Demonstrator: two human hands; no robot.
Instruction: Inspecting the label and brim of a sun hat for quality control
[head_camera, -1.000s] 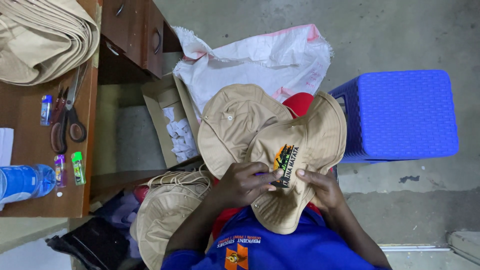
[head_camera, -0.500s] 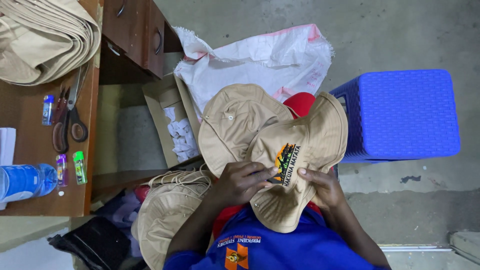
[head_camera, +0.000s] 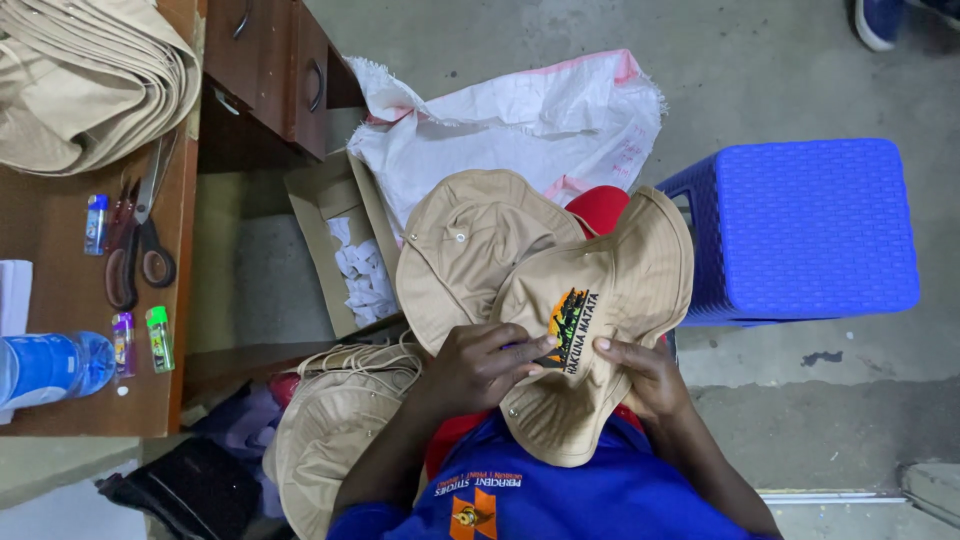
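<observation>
So your left hand (head_camera: 480, 365) is clamped down on the tan hat (head_camera: 590, 330) in your lap, fingers curled over the brim right next to the embroidered patch (head_camera: 570, 328), with something small and dark pinched at the fingertips that I can't make out. Your right hand (head_camera: 645, 375) grips the same hat from the other side, thumb on top just beside the patch and the other fingers tucked under the fabric. The hat sits over your blue shirt (head_camera: 560, 495), crown facing you, brim fanned out toward the blue stool (head_camera: 800, 225).

A second tan hat (head_camera: 465, 245) lies under it, touching, sticking out up and to your left. Down by your left knee there's a stack of more hats (head_camera: 330, 440) with cords on top.

Just past those sits an open cardboard box (head_camera: 340, 240) with white scraps inside, and behind the hats a white sack (head_camera: 520, 125) is slumped on the concrete floor.

Off to your left is the wooden desk (head_camera: 60, 290), carrying scissors (head_camera: 140, 240), a few lighters (head_camera: 158, 338), a water bottle (head_camera: 45, 368) and folded tan cloth (head_camera: 85, 80) at the far end.
</observation>
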